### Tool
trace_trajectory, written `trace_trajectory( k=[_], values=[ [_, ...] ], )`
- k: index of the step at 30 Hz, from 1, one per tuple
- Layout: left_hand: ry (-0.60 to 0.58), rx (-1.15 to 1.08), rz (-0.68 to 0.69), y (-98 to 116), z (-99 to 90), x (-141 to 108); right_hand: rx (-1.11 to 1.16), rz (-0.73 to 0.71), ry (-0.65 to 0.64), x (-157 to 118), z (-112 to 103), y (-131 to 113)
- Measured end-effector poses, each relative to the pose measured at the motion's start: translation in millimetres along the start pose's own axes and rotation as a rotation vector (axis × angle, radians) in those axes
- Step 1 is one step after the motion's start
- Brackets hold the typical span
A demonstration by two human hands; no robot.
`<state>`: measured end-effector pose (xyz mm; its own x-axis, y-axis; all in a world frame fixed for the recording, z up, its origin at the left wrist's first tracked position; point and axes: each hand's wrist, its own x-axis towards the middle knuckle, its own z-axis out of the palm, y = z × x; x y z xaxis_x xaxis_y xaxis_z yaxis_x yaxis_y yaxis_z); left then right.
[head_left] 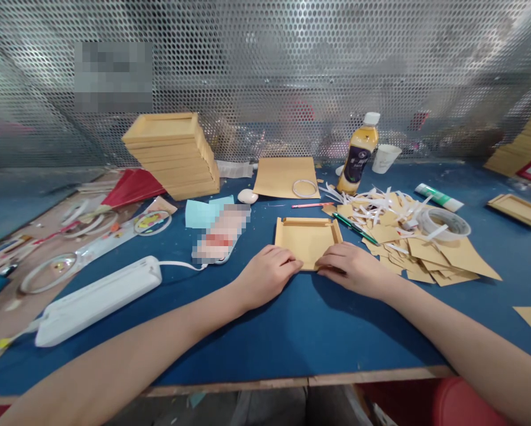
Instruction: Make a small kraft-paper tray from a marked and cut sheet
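A shallow tan cardboard tray (307, 239) with raised edges lies flat on the blue table in front of me. My left hand (269, 275) is closed at its near left corner, fingers curled and pressed together on the edge. At the near right corner, my right hand (356, 269) grips the edge, with its thumb low and fingers bent over the side. The hands cover most of the tray's near corners. A green pen (355, 228) and a pink pencil (312, 205) lie just beyond the tray.
Stacked cardboard trays (174, 160) stand at the back left. A power strip (99, 302) and phone (221, 234) lie left. To the right are a drink bottle (358, 154), paper cup (386, 158), tape roll (445, 225) and cardboard scraps (465, 257). A perforated metal screen (265, 71) rises behind.
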<state>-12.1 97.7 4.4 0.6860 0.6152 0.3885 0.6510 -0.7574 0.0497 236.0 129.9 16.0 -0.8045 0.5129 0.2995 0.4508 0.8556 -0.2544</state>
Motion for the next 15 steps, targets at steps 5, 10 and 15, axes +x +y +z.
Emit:
trace_trajectory(
  k=[5,10,15],
  values=[
    [-0.009,0.009,0.011,0.3,-0.2,0.0,0.043,0.0,0.001,1.2,-1.5,-1.2],
    [-0.015,-0.003,0.006,0.8,-3.0,1.3,0.068,0.009,-0.005,2.0,-2.3,-1.4],
    [-0.024,-0.045,0.004,1.9,-4.0,1.4,0.102,0.025,-0.031,1.5,-5.3,-3.8]
  ],
)
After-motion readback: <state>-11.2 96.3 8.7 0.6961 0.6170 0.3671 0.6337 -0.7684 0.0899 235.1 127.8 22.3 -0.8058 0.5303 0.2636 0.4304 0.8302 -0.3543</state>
